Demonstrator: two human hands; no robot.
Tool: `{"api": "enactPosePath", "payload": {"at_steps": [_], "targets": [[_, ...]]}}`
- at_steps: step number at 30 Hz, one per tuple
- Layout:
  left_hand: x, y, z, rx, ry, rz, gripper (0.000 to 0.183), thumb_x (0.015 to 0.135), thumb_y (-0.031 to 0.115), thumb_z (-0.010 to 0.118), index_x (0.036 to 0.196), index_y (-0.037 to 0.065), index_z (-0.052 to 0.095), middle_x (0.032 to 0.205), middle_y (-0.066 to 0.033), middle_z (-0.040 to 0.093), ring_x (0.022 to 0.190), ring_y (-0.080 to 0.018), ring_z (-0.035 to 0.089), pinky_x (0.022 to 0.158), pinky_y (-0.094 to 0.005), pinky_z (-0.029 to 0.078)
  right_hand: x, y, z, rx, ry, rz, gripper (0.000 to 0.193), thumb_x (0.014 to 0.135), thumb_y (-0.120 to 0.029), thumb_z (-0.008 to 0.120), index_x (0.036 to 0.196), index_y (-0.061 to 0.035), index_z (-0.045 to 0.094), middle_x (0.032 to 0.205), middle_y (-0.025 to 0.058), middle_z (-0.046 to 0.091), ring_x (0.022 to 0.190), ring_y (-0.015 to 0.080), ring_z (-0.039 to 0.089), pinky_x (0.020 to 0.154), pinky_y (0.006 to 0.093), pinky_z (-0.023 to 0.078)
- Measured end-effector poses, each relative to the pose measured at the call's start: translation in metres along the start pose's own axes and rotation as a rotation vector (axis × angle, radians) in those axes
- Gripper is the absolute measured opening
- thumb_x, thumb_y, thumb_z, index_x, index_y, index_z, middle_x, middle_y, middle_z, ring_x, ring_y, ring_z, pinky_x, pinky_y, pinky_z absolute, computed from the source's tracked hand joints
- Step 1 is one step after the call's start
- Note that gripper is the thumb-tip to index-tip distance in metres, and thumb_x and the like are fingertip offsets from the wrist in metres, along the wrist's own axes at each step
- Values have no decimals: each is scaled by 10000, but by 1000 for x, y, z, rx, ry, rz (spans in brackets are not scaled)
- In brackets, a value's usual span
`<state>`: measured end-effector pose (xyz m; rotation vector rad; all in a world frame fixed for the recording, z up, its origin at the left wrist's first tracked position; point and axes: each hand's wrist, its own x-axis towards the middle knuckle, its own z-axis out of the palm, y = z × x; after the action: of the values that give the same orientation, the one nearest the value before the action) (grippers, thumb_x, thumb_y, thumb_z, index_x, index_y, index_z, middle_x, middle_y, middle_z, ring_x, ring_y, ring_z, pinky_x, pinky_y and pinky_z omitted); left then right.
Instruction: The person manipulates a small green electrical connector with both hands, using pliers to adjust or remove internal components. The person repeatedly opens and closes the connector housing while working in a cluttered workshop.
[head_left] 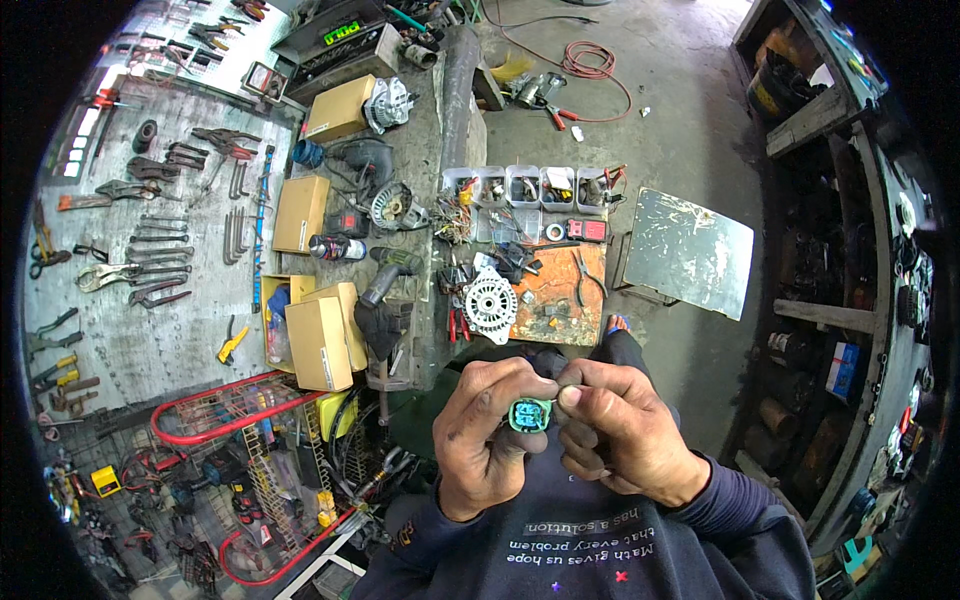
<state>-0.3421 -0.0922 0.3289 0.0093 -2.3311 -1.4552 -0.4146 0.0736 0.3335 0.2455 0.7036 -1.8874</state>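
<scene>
A small green electrical connector (530, 415) with a pale blue-green inside sits in the fingers of my left hand (478, 430), close in front of my chest. Its open end faces up at me. My right hand (628, 425) is closed in a pinch beside it, thumb and forefinger meeting at the connector's upper right corner. Whatever lies between those fingertips is too small to make out. Beyond my hands, a silver alternator housing (490, 303) rests at the left edge of an orange work board (560, 290). Pliers (587, 278) with dark handles lie on the board.
Clear plastic bins (523, 187) of small parts stand behind the board. A metal-topped stool (690, 250) is at right. Cardboard boxes (318, 340) and a heat gun (380, 285) sit on the left bench. Tools hang on a panel (200, 290); a red hose (590, 60) coils on the floor.
</scene>
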Motion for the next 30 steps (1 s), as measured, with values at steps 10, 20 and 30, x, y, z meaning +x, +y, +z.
{"api": "enactPosePath", "payload": {"at_steps": [10,20,30], "targets": [[-3,-4,3,93,6,-67,414,980,361,677,1183,1,694,1080,-147,689,919,-280,674,795,-362,543,14,19,-2,24,24,-18,326,1084,-299,504,862,-61,526,619,-19,424,448,84,370,404,264,301],[-4,2,3,114,11,-192,403,986,362,678,1157,-3,688,1082,-157,693,971,-307,682,843,-376,542,24,31,-16,-718,96,-483,276,1080,-239,527,871,-60,549,620,-27,463,516,67,417,465,259,344],[-12,-1,7,86,50,-253,579,982,542,632,1093,-23,690,1078,-171,688,999,-302,680,902,-385,518,34,10,-32,68,-128,243,233,1071,-282,530,948,-83,534,655,-24,434,428,82,357,386,250,295]]}}
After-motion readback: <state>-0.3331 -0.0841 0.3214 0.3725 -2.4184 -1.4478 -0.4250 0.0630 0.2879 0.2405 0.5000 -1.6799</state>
